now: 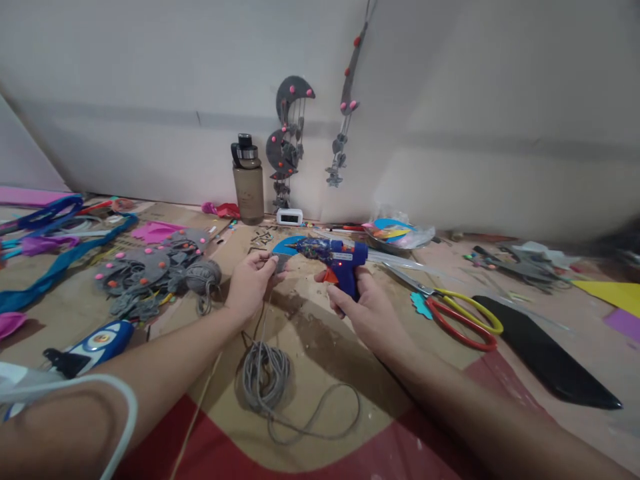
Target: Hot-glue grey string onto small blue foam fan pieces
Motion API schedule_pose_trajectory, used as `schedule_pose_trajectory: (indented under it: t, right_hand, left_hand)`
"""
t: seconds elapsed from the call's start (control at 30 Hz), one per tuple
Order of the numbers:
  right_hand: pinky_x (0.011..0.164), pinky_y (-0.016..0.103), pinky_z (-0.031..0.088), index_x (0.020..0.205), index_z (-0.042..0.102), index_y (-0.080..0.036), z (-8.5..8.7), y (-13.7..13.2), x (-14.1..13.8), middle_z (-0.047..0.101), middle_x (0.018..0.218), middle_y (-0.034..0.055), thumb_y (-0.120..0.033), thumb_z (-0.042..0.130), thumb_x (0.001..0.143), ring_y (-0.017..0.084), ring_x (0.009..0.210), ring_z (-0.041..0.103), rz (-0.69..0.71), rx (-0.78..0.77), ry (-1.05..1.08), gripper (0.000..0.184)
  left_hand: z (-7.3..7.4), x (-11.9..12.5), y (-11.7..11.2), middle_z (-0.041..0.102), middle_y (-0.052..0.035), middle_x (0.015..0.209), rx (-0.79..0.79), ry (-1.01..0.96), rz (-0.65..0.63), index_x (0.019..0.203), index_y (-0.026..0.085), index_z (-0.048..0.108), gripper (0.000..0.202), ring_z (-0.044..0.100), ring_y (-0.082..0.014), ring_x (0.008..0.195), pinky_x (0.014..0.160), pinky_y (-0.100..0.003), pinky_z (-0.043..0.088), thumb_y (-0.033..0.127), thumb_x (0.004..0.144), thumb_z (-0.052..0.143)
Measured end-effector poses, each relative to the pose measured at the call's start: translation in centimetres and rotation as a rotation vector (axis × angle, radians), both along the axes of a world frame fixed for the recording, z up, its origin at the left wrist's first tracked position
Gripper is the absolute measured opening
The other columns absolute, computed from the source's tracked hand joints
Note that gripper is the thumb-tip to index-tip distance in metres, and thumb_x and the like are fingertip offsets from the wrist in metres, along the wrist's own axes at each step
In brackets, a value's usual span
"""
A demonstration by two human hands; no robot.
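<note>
Left hand [251, 279] pinches a small, flat grey piece [283, 261]; right hand [369, 305] grasps a blue, pistol-shaped plastic glue gun [346, 261]. Coiled grey cord [265, 377] lies nearer the camera.

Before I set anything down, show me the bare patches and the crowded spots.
Bare cardboard shows between the coiled gray cord and the right hand, beyond the cord's loose loop. A narrower gap lies between the right forearm and the scissors. It's crowded on the left, with gray felt pieces and a blue strip, and around the bottle.
</note>
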State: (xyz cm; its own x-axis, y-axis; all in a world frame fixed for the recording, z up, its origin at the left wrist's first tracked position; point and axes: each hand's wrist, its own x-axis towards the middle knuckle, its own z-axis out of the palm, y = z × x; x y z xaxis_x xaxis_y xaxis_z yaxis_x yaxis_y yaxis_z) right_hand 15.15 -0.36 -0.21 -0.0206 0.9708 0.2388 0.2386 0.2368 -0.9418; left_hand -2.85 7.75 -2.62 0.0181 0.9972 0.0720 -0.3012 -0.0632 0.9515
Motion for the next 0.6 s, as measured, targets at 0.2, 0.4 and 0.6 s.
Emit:
schedule_pose_trajectory:
  t: [0.2, 0.4, 0.6]
  right_hand:
    - [0.083, 0.035, 0.044, 0.109, 0.053, -0.02, -0.42, -0.35, 0.02, 0.061, 0.101, 0.0065, -0.036, 0.046, 0.086, 0.019, 0.089, 0.057, -0.136, 0.143, -0.267, 0.029]
    - [0.086, 0.036, 0.043, 0.107, 0.053, -0.021, -0.56, -0.54, -0.31, 0.061, 0.102, 0.0071, -0.037, 0.044, 0.087, 0.021, 0.093, 0.057, -0.121, 0.171, -0.367, 0.027]
    - [0.086, 0.033, 0.042, 0.109, 0.053, -0.019, -0.64, -0.51, -0.34, 0.062, 0.102, 0.0066, -0.038, 0.044, 0.087, 0.02, 0.091, 0.057, -0.14, 0.154, -0.389, 0.03]
  left_hand:
    - [-0.15, 0.36, -0.16, 0.067, -0.0022, 0.07, 0.009, 0.074, -0.049, 0.079, 0.015, 0.061, 0.027, 0.063, -0.0111, 0.058, 0.058, -0.022, 0.054, 0.036, 0.065, 0.071]
    - [-0.1, 0.5, -0.38, 0.067, -0.0022, 0.068, -0.017, 0.06, -0.052, 0.077, 0.015, 0.061, 0.028, 0.064, -0.0133, 0.06, 0.057, -0.024, 0.054, 0.036, 0.063, 0.072]
    - [0.29, 0.64, -0.58, 0.067, -0.0024, 0.066, -0.02, 0.053, -0.06, 0.073, 0.015, 0.059, 0.028, 0.064, -0.0129, 0.059, 0.059, -0.025, 0.054, 0.036, 0.062, 0.072]
